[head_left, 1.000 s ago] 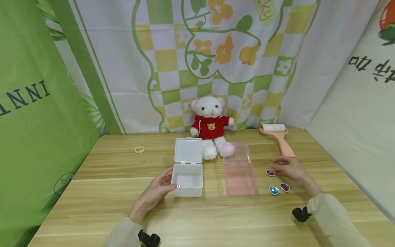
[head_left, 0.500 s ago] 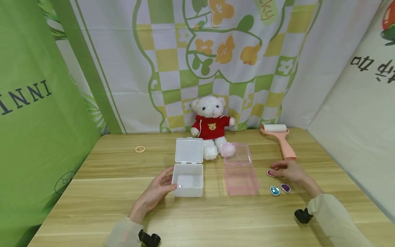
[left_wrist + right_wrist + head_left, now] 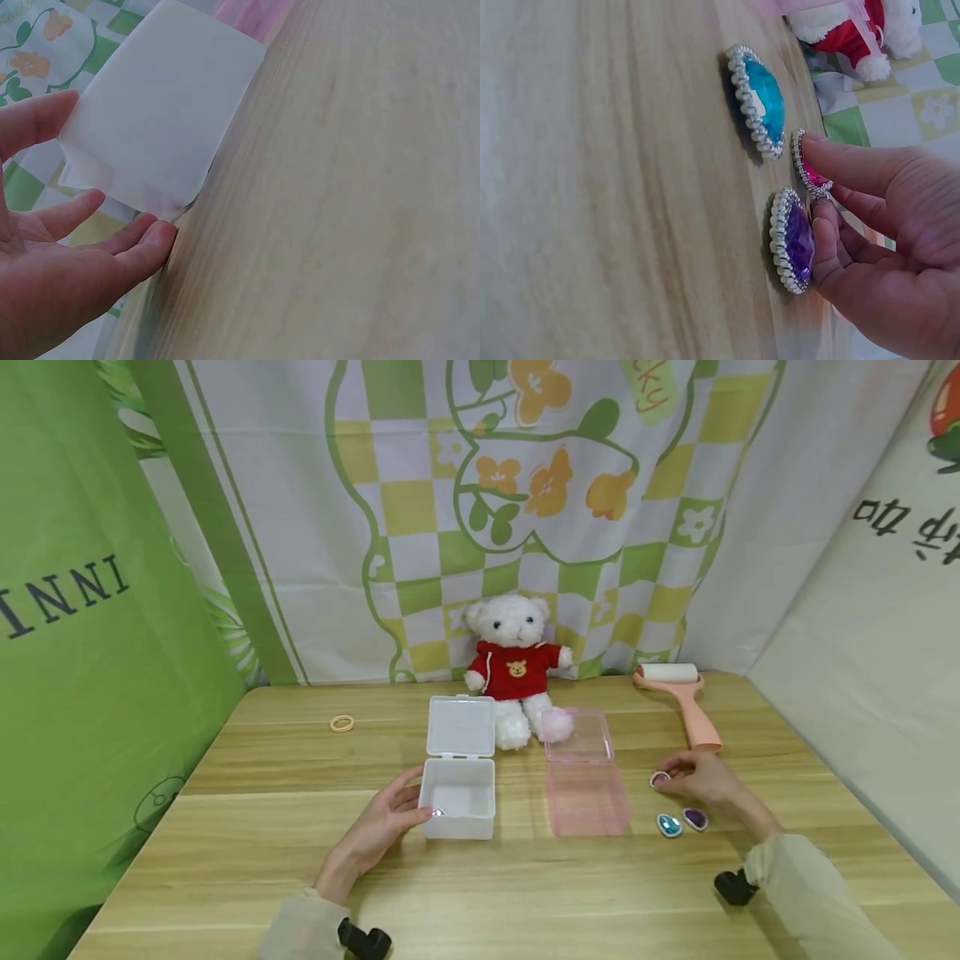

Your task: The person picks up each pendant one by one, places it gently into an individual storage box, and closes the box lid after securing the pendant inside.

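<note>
An open white box stands on the table with its lid raised at the back; a small shiny piece lies inside near my left thumb. My left hand holds the box's left side, thumb at the front edge and fingers along the side, as the left wrist view also shows. On the right, my right hand pinches a pink gem with a beaded silver rim between thumb and fingers. Just nearer lie a blue gem and a purple gem.
A pink transparent box stands open right of the white one. Behind sit a white bear in a red hoodie and a lint roller. A beige ring lies back left.
My right hand has come down and nearer from beside the lint roller's handle and taken hold of the pink gem, which is now tilted. My left hand stays on the white box.
</note>
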Motion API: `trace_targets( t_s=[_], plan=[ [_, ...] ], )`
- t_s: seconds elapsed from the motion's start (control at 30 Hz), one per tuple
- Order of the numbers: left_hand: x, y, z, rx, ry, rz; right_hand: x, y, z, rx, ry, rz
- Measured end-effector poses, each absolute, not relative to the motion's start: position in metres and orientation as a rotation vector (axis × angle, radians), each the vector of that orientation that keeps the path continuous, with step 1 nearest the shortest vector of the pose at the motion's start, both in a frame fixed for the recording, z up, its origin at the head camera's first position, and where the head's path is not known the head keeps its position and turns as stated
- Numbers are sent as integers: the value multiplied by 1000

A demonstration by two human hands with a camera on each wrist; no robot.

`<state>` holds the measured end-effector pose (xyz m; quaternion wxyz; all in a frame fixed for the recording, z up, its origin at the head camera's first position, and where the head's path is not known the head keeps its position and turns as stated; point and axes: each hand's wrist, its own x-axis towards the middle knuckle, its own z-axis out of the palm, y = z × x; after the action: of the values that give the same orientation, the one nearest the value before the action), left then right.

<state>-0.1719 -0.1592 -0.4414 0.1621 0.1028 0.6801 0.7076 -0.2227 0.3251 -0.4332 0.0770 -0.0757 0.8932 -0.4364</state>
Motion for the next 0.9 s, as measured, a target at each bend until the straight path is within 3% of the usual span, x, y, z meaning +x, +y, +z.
trace_targets(
  t_s=[0.9],
  plan=[
    [-170, -159, -436, 308, 1935, 2019, -219, 315, -419, -174, 2593, -1438]
  ],
)
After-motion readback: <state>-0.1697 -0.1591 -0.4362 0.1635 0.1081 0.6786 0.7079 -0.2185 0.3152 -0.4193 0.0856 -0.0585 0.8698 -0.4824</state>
